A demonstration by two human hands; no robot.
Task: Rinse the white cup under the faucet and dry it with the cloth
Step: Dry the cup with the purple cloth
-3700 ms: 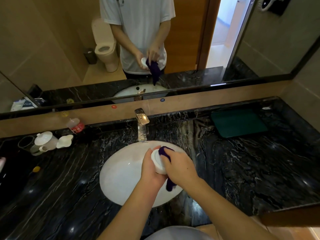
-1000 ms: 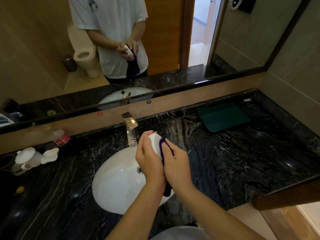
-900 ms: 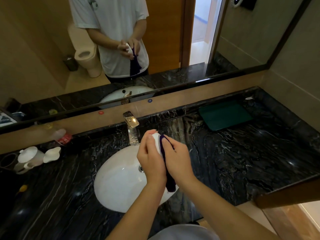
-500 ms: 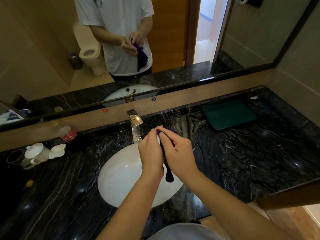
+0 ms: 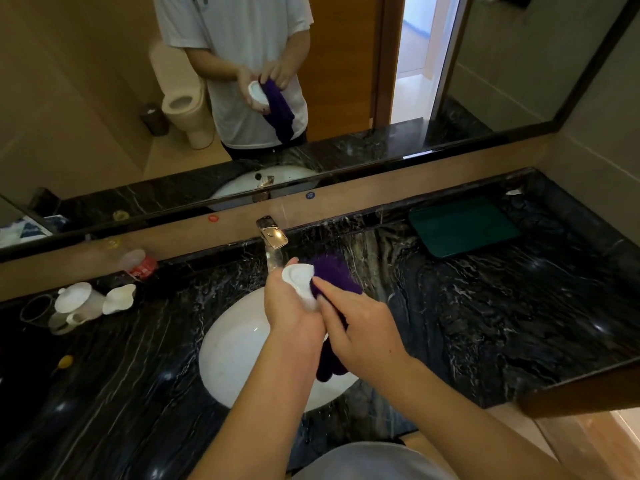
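- My left hand (image 5: 294, 315) grips the white cup (image 5: 300, 284) at frame centre, above the far rim of the sink (image 5: 232, 355), with the cup's open mouth facing away from me.
- My right hand (image 5: 360, 336) clamps the purple cloth (image 5: 330, 271) against the cup's right side; the cloth's upper part bunches beyond the cup and its tail hangs below my palm over the basin.
- The faucet (image 5: 272, 237) stands directly behind the cup. Its polished metal spout is partly hidden by my left fingers.
- The sink is an oval, smooth white bowl set under the countertop (image 5: 485, 323), which is glossy black stone with white veining.
- A flat, dark green tray (image 5: 462, 225) with rounded corners lies in the upper right of the frame, well apart from my hands.
- At the left edge, a white lidded cup (image 5: 74, 301) and a white lid-like piece (image 5: 119, 299) sit side by side; a tipped clear bottle with a red label (image 5: 138, 266) lies behind them.
- The mirror (image 5: 104, 98) fills the upper frame.
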